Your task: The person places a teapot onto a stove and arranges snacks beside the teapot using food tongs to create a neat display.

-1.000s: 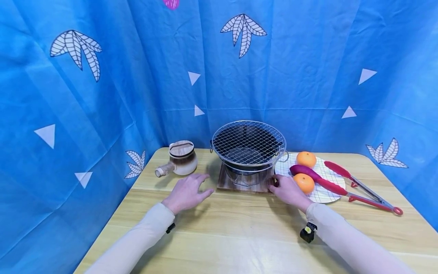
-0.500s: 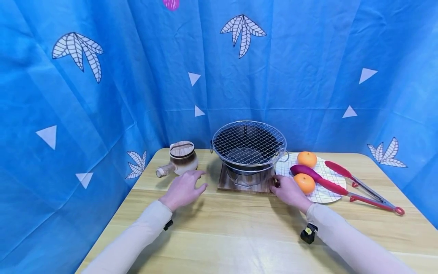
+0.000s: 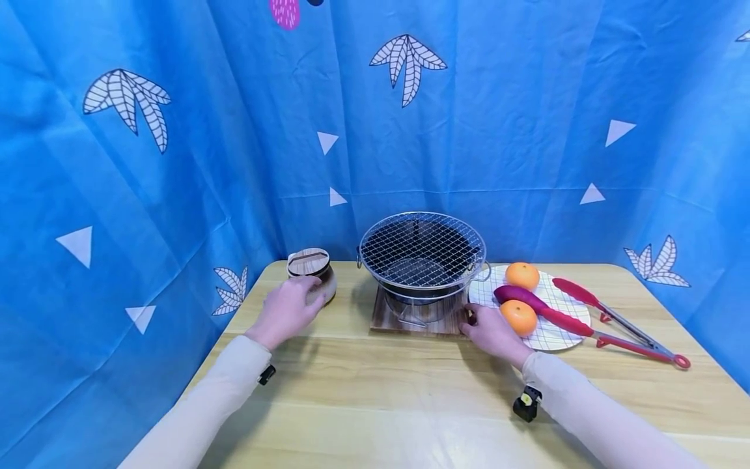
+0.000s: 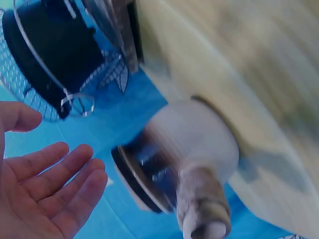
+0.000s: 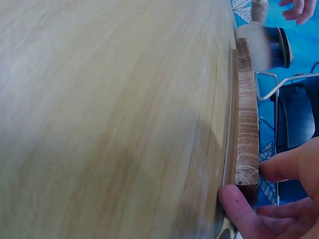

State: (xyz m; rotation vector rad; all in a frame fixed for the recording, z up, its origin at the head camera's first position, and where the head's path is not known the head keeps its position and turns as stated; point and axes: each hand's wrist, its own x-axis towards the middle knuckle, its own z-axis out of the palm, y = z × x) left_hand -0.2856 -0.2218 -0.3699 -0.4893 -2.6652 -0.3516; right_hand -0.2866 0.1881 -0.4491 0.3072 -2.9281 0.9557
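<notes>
My left hand [image 3: 288, 311] hovers in front of the lidded brown and white pot [image 3: 328, 286], hiding its side handle in the head view. The left wrist view shows the fingers of that hand [image 4: 55, 184] spread and apart from the pot [image 4: 199, 134]. At the front right corner of the wooden board [image 3: 387, 318], my right hand [image 3: 495, 333] has its thumb and fingers around the corner; the right wrist view shows the thumb at the edge of the board [image 5: 247, 119]. A round stove with a wire grill [image 3: 422, 254] stands on the board.
Right of the board lies a checked plate [image 3: 553, 335] with two oranges [image 3: 519, 318] and a purple, elongated item [image 3: 518, 294]. Red-tipped tongs [image 3: 633, 348] lie partly across the plate. A blue curtain [image 3: 504, 130] hangs behind the table [image 3: 387, 404].
My left hand has moved left, from beside the board to the front of the pot. My right hand stays at the board's corner. The head view has shifted slightly.
</notes>
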